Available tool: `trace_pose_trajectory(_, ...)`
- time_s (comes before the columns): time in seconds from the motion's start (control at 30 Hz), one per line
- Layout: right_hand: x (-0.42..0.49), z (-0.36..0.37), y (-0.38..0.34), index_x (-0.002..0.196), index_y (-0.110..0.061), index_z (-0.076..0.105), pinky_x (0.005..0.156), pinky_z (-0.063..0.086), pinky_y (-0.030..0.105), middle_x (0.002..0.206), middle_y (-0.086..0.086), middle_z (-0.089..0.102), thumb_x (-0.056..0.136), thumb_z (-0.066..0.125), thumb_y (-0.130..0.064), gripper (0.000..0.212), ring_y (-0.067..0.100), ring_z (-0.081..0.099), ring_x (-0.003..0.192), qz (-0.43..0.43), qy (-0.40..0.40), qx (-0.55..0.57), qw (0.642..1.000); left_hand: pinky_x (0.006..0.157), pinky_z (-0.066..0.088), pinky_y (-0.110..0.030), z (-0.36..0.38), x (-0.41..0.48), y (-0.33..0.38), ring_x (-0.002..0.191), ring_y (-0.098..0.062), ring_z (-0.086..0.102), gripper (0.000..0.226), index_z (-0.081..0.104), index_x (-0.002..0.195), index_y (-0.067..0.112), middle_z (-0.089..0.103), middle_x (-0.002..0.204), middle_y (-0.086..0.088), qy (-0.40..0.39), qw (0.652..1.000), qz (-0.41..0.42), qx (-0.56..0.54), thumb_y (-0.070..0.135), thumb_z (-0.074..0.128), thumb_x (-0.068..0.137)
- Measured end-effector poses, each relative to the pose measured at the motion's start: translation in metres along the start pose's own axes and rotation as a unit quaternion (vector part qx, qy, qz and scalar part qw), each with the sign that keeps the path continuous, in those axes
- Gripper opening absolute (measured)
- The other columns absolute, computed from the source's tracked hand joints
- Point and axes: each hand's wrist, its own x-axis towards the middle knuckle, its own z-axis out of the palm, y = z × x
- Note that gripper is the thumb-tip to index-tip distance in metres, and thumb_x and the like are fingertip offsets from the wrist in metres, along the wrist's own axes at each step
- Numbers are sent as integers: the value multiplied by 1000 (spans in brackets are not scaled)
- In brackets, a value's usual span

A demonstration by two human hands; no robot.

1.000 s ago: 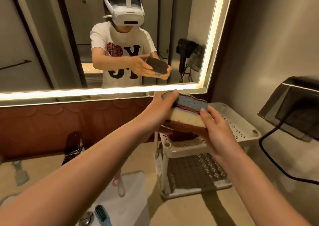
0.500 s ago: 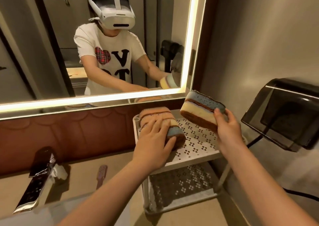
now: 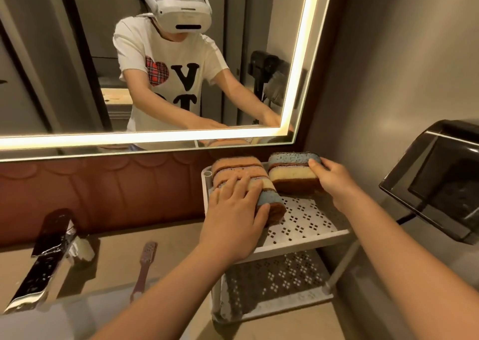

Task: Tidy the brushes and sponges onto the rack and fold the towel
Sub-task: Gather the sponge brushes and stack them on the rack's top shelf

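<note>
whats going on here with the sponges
A person is loading the top shelf of a white rack. The left hand rests on a row of sponges at the shelf's left; the right hand grips a blue, cream and brown sponge stack at the back. A brush lies on the counter, not yet racked.

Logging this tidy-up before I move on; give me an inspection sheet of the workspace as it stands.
Surface: beige counter, white two-tier rack at its right end.
Job's things: row of sponges and sponge stack on the top shelf; brush on the counter; towel not seen.
Clutter: nothing seen.
Grippers: left hand lies flat on the row; right hand grips the stack.
Cables: black cable below the wall box.
Surroundings: lit mirror, faucet.
</note>
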Motion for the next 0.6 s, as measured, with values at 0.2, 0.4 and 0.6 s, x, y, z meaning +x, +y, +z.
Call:
trace_pose_trajectory(0.2, 18, 11, 2, 121, -6, 52, 83, 45, 36, 115, 13, 55, 91, 55, -38, 44, 23, 51, 96, 42, 18, -25, 999, 119, 4, -39, 1, 1, -2, 145, -15, -5, 51, 14, 145, 33, 4, 158, 5, -13, 1000, 8, 4, 49, 19, 97)
trace_pose_trajectory(0.4, 22, 20, 11, 108, -6, 60, 89, 45, 41, 105, 15, 60, 96, 41, -43, 43, 29, 54, 98, 5, 40, -69, 997, 118, 2, -38, 1, 2, -3, 145, -14, -5, 53, 12, 146, 35, 3, 159, 6, -16, 1000, 4, 3, 51, 14, 96)
trace_pose_trajectory(0.6, 18, 19, 11, 119, -7, 57, 97, 42, 44, 126, 18, 52, 74, 42, -64, 75, 32, 50, 113, -33, -10, -187, 982, 119, 4, -38, 0, 2, -1, 145, -13, -6, 51, 12, 145, 35, 3, 158, 7, -19, 1000, -1, 2, 50, 19, 97)
